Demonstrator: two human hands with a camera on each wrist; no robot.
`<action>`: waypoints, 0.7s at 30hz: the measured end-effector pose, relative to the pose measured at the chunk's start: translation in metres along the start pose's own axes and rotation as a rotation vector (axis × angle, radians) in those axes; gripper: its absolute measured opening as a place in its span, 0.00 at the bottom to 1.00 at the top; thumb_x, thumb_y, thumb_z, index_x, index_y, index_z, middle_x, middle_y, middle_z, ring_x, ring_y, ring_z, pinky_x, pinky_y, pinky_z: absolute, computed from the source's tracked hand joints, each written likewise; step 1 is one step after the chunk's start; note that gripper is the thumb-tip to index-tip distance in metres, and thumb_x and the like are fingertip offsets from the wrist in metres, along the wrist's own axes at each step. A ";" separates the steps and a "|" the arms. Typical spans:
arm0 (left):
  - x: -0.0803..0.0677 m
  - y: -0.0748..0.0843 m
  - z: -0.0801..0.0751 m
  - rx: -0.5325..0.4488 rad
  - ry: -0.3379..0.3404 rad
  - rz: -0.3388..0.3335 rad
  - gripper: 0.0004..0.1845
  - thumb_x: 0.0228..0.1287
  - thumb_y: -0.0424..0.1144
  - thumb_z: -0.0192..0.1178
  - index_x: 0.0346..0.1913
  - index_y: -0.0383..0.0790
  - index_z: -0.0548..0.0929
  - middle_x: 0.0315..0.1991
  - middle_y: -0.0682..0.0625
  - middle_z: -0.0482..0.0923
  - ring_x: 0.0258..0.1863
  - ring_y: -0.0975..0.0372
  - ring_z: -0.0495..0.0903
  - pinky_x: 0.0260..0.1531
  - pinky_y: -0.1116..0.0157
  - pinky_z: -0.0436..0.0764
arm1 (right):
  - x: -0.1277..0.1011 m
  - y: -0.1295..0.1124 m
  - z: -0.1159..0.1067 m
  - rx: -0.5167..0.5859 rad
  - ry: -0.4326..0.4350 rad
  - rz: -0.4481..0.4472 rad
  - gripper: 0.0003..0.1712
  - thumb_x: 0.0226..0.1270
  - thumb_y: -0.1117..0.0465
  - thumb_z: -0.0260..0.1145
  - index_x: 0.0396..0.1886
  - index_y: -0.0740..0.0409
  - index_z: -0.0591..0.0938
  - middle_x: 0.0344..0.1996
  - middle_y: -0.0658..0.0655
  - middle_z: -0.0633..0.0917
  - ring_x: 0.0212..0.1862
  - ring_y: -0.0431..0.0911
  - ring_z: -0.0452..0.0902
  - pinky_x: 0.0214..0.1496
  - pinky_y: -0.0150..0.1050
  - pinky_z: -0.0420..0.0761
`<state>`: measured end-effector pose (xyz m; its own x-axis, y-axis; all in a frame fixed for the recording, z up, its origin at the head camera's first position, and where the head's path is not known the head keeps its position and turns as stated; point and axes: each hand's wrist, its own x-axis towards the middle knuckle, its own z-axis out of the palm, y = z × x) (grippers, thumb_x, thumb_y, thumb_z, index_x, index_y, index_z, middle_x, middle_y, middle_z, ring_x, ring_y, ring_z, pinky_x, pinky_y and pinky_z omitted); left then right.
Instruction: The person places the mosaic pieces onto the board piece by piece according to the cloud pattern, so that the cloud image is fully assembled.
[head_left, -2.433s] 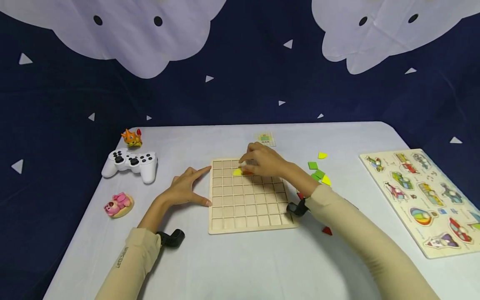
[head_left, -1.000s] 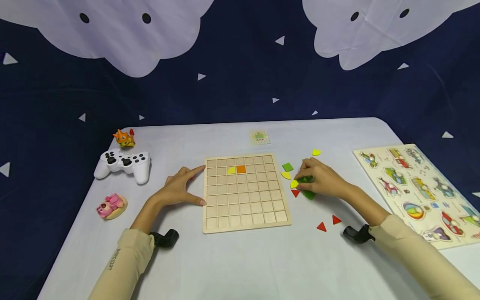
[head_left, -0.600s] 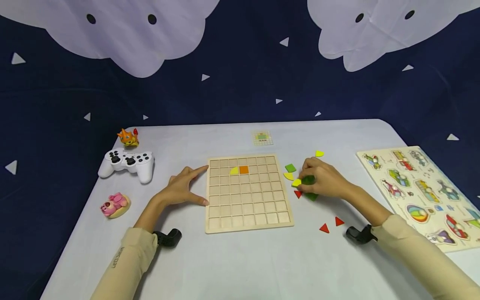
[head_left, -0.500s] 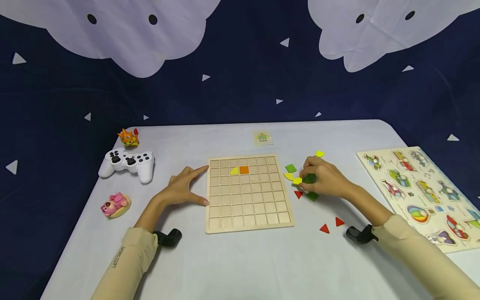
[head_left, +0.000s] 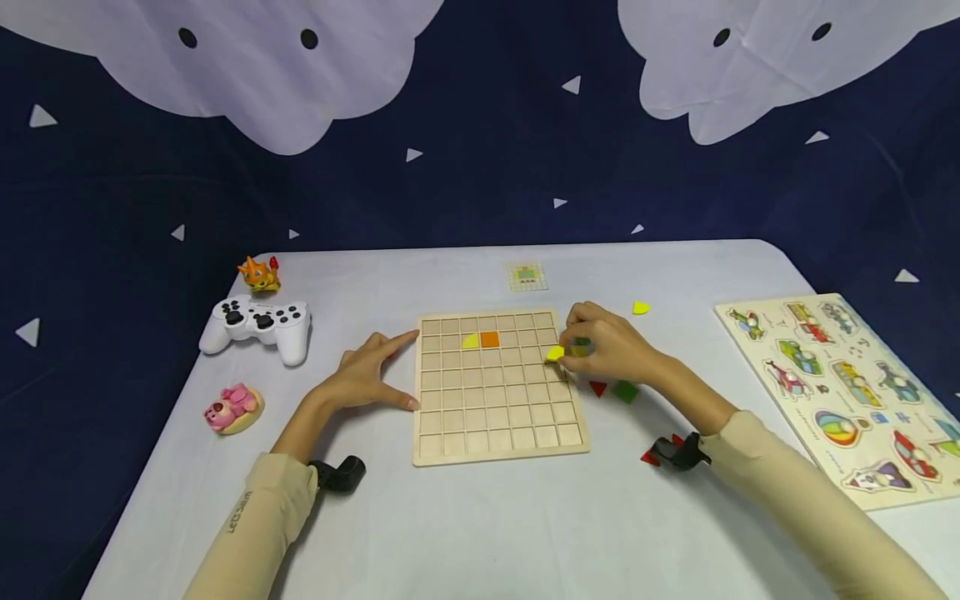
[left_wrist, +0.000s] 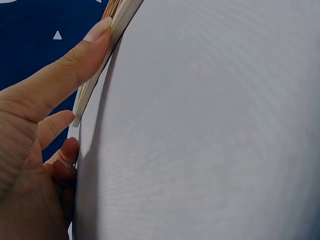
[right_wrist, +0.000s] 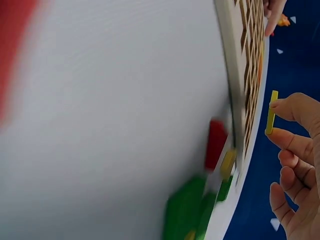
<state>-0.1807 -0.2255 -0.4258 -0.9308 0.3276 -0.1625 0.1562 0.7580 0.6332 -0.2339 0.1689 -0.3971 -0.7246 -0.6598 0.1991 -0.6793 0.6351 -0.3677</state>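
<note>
1. overhead, a yellow piece (head_left: 554, 353) was seen pinched between the thumb and forefinger of the right hand (head_left: 609, 350), raised just over the right edge of the wooden grid board (head_left: 497, 433).
2. from the right wrist view, the same yellow piece (right_wrist: 271, 112) was shown edge-on between two fingertips (right_wrist: 287, 106), held clear of the board's surface (right_wrist: 235, 80), with the remaining fingers loosely curled below it.
3. just behind the gripping fingers, a green piece (head_left: 579, 347) was partly hidden by the hand; whether it was touched could not be told.
4. nearer the person than the grip, a red triangle (head_left: 597, 388) and a dark green square (head_left: 625, 391) lay on the table (head_left: 480, 533); farther off, another yellow piece (head_left: 640, 308) lay alone.
5. to the left of the grip, a yellow quarter-round (head_left: 470, 341) and an orange square (head_left: 489, 339) were seated side by side in the board's second row.
6. the left hand (head_left: 367, 377) was kept open, nothing being clasped: its forefinger and thumb were pressed straight against the board's left edge.
7. in the left wrist view, the fingertip (left_wrist: 97, 35) was laid on the board's rim (left_wrist: 117, 22).
8. well away from both hands, a white game controller (head_left: 257, 327), a pink toy (head_left: 234, 408) and a picture puzzle (head_left: 847, 383) lay on the table.
</note>
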 end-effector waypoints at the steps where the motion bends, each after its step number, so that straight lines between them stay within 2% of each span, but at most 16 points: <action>1: 0.000 0.000 0.000 0.002 0.000 0.001 0.61 0.38 0.55 0.81 0.78 0.50 0.59 0.47 0.44 0.68 0.47 0.55 0.67 0.53 0.51 0.59 | 0.004 -0.003 0.002 0.001 -0.002 -0.008 0.11 0.52 0.57 0.77 0.34 0.57 0.89 0.36 0.51 0.77 0.42 0.42 0.69 0.40 0.39 0.74; 11: 0.000 0.000 0.001 0.004 0.009 -0.011 0.62 0.36 0.56 0.81 0.78 0.51 0.59 0.46 0.46 0.67 0.45 0.56 0.65 0.47 0.57 0.58 | 0.038 -0.028 0.018 0.007 -0.020 -0.061 0.11 0.53 0.57 0.76 0.34 0.57 0.89 0.36 0.50 0.76 0.40 0.42 0.69 0.40 0.39 0.74; 21: 0.000 -0.001 0.000 0.013 0.006 -0.013 0.62 0.36 0.57 0.81 0.78 0.52 0.59 0.48 0.46 0.68 0.45 0.57 0.67 0.50 0.57 0.59 | 0.062 -0.047 0.033 0.011 -0.038 -0.130 0.14 0.53 0.56 0.77 0.37 0.60 0.90 0.35 0.51 0.77 0.40 0.43 0.69 0.40 0.37 0.74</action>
<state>-0.1809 -0.2257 -0.4265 -0.9348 0.3140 -0.1660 0.1482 0.7695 0.6212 -0.2434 0.0848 -0.3974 -0.6255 -0.7510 0.2114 -0.7657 0.5389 -0.3512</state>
